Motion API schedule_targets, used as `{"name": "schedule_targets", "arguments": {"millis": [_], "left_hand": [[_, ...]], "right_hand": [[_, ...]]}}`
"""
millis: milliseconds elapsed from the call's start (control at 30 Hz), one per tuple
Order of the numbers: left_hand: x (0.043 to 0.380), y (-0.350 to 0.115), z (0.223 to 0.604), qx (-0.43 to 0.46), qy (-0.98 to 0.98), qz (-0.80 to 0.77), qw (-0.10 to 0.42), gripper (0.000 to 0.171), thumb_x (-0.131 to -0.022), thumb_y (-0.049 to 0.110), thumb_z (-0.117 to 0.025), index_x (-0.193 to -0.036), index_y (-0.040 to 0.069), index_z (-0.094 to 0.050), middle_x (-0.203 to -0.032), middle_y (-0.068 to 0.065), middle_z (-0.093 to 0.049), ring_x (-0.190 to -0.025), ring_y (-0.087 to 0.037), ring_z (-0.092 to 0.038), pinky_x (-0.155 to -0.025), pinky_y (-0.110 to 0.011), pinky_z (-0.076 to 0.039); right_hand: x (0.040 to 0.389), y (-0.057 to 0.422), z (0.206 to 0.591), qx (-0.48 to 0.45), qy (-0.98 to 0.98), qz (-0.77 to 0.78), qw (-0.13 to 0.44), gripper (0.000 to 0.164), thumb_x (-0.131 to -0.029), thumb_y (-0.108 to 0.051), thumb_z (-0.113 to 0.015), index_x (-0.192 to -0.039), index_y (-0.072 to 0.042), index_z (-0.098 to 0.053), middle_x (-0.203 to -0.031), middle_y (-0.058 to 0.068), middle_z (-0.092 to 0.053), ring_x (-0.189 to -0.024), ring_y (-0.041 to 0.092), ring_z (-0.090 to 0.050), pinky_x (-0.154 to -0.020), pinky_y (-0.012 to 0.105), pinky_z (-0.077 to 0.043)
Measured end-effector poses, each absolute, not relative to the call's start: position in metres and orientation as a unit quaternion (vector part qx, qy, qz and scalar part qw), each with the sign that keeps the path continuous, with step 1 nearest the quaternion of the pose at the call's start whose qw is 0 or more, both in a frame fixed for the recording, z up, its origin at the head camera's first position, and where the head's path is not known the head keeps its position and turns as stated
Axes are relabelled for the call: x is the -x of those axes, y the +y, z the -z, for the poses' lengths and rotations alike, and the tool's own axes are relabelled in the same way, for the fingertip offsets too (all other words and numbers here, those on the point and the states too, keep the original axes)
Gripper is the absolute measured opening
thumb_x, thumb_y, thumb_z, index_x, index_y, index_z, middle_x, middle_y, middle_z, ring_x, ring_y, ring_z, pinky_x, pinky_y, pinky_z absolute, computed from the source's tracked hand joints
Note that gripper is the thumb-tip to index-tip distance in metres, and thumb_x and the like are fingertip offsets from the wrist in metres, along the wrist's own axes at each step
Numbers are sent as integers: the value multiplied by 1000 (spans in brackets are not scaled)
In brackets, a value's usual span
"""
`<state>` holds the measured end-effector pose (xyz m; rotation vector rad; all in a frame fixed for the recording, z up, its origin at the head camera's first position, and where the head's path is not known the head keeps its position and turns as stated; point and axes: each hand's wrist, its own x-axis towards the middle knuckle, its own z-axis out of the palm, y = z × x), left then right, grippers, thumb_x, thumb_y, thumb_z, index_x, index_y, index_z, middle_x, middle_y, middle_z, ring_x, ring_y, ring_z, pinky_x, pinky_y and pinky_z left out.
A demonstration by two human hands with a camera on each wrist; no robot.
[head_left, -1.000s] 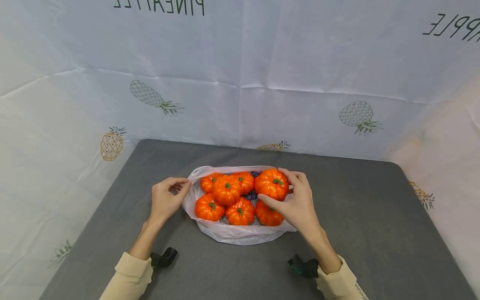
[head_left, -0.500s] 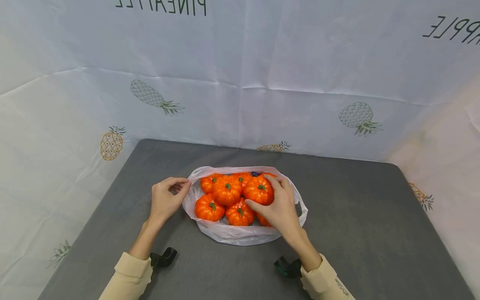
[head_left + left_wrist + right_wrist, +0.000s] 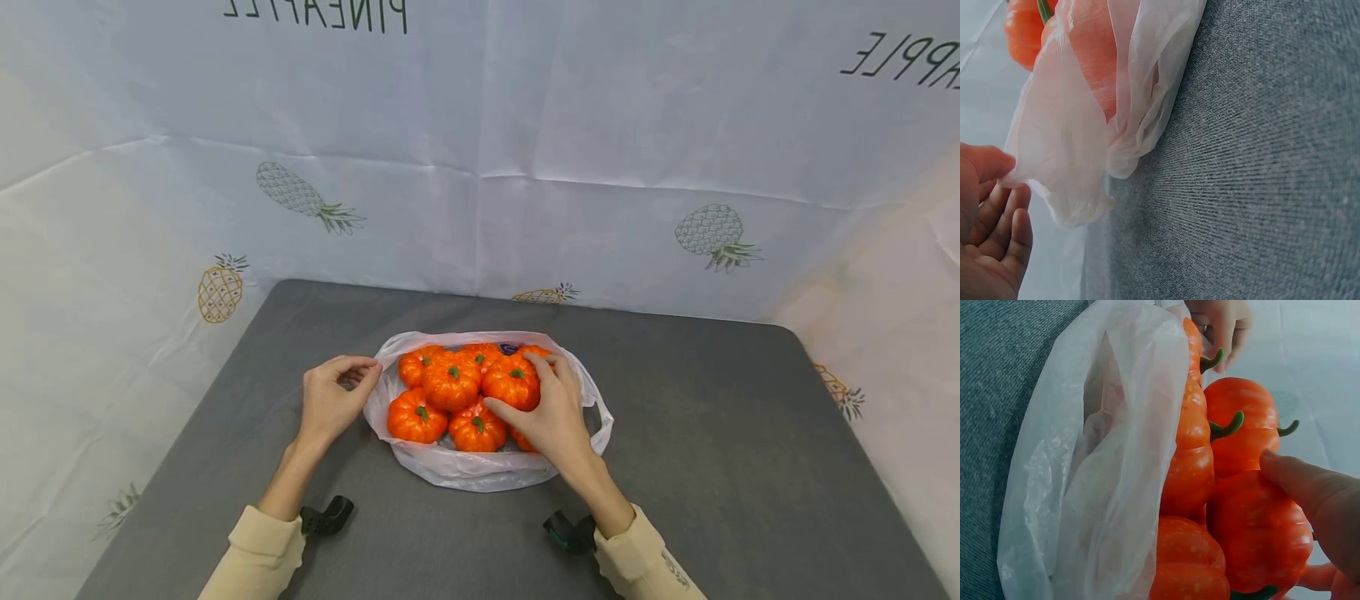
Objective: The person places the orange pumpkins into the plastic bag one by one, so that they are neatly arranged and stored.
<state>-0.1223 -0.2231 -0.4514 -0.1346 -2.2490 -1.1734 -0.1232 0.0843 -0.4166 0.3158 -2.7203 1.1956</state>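
Observation:
A white translucent plastic bag (image 3: 480,479) lies on the table with its mouth spread wide, filled with several small orange pumpkins with green stems. My left hand (image 3: 337,396) pinches the left rim of the bag between thumb and fingertips; the left wrist view shows the film (image 3: 1063,144) pulled up to a point there. With thumb and fingers on opposite sides, my right hand (image 3: 558,417) grips a pumpkin (image 3: 510,385) on the upper layer, right of another upper pumpkin (image 3: 452,382). In the right wrist view the gripped pumpkin (image 3: 1260,531) sits against its neighbours. The hand partly hides the pumpkins at the right.
The dark grey table (image 3: 712,433) extends around the bag on all sides. Behind it hangs a pale cloth (image 3: 585,108) printed with pineapples. A dark blue patch (image 3: 508,349) shows inside the bag near its back rim.
My right hand has moved left with its pumpkin, from the bag's right end to beside the other upper pumpkin. The bag's right rim has come into view. My left hand stays on the rim.

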Motion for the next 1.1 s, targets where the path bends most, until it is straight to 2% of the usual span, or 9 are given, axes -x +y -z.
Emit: {"name": "schedule_targets", "arguments": {"millis": [467, 600, 700, 767, 867, 967, 1033, 1100], "left_hand": [[121, -225, 451, 54, -846, 443, 294, 6, -80, 2, -84, -84, 1, -80, -71, -10, -74, -62, 2, -59, -59, -10, -51], [122, -226, 450, 57, -848, 438, 293, 7, -80, 3, -85, -85, 1, -80, -72, -9, -73, -63, 5, -59, -60, -10, -52], [121, -227, 447, 62, -852, 430, 291, 9, -80, 4, -85, -87, 1, -80, -73, -8, -73, -64, 7, -59, -62, -8, -52], [120, -227, 444, 68, -859, 419, 287, 11, -81, 6, -84, -90, 1, -80, -75, -7, -73, -65, 3, -61, -63, -9, -53], [115, -228, 437, 74, -878, 384, 277, 16, -83, 10, -83, -97, 2, -80, -84, -9, -75, -73, -12, -68, -69, -22, -58], [109, -231, 429, 76, -903, 339, 252, 30, -86, 16, -80, -112, 2, -76, -107, -16, -75, -97, -31, -70, -84, -46, -60], [104, -234, 423, 73, -923, 306, 222, 42, -88, 22, -78, -125, 4, -70, -128, -21, -68, -116, -42, -63, -93, -63, -53], [98, -237, 418, 70, -943, 271, 182, 54, -90, 29, -75, -138, 9, -62, -145, -24, -55, -131, -50, -52, -100, -74, -44]], "right_hand": [[125, 81, 421, -108, -915, -379, 88, 89, -74, -45, -90, -144, -1, -56, -133, 20, -53, -122, 39, -49, -101, 54, -45], [123, 81, 420, -114, -914, -376, 95, 91, -75, -44, -90, -146, -1, -53, -137, 19, -52, -126, 39, -47, -105, 54, -43], [121, 82, 418, -120, -916, -366, 108, 89, -76, -46, -89, -146, -4, -54, -143, 16, -52, -130, 37, -45, -106, 55, -46], [120, 86, 416, -130, -917, -355, 129, 86, -77, -48, -88, -145, -6, -57, -146, 15, -52, -131, 37, -46, -105, 57, -47], [120, 99, 414, -149, -915, -334, 169, 80, -78, -47, -87, -143, -9, -59, -149, 15, -53, -133, 38, -46, -107, 59, -46], [120, 121, 411, -157, -919, -306, 195, 79, -81, -45, -83, -146, -11, -56, -154, 17, -50, -142, 40, -41, -115, 64, -37], [120, 139, 409, -153, -928, -281, 191, 81, -83, -46, -79, -151, -12, -51, -160, 19, -44, -149, 43, -33, -120, 69, -28], [118, 157, 408, -146, -940, -254, 174, 84, -86, -49, -74, -156, -14, -43, -165, 20, -35, -154, 46, -23, -122, 72, -19]]}}
